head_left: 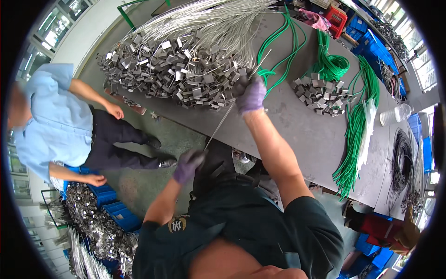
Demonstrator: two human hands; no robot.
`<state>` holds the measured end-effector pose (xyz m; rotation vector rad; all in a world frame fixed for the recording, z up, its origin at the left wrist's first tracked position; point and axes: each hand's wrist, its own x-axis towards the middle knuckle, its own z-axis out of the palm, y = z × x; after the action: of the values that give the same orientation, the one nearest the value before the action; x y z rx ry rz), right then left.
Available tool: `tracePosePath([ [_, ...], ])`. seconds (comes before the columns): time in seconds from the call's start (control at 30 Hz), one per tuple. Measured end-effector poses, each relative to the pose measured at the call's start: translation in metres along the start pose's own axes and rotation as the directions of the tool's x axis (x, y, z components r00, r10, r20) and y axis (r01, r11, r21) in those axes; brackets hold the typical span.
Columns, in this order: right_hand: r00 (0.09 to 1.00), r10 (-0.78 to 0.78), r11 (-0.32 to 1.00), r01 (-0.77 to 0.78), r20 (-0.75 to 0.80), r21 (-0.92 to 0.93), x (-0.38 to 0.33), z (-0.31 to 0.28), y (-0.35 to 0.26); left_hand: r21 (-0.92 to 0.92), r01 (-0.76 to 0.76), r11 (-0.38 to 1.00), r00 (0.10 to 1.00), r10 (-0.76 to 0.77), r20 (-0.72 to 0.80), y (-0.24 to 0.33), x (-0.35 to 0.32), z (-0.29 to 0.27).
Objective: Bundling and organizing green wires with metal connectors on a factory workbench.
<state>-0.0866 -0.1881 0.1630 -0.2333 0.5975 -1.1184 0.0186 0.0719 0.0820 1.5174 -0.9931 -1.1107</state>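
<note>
- Wire (231, 108) stretched taut past the surface (302, 135) edge, gloved right hand (250, 94) and left hand (188, 165) fingers clenched on it
- Open floor (139, 181) beside a co-worker (60, 121)

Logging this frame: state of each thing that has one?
left hand: gloved, shut on wire end
right hand: gloved, shut on wire
wire: pulled straight between hands
metal clips: loose heap on table
green cords: bundled, lying on table
blue crate: on floor

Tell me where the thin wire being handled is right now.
In the head view, the thin wire runs diagonally between the left hand and the right hand, beside the pile of metal clips.
</note>
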Motion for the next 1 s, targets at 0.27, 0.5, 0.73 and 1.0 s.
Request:
tracePosePath([
  [0.27,0.913,-0.195,0.912,0.303,0.358,-0.278,0.045,-0.028,-0.054,-0.269,0.172,0.948,0.974,-0.205,-0.098,0.028,0.061,0.019],
  [0.5,0.904,-0.247,0.857,0.372,0.348,-0.357,0.059,-0.011,-0.099,-0.286,0.227,0.931,0.969,-0.246,-0.032,0.034,0.061,0.017],
  [0.73,0.918,-0.230,0.645,0.393,0.324,-0.656,0.066,-0.008,-0.105,-0.362,0.258,0.896,0.955,-0.294,-0.047,0.027,0.060,0.015],
  [1.0,0.938,-0.177,0.807,0.311,0.298,-0.502,0.069,-0.013,-0.104,-0.345,0.285,0.895,0.945,-0.321,-0.053,0.026,0.061,0.020],
])
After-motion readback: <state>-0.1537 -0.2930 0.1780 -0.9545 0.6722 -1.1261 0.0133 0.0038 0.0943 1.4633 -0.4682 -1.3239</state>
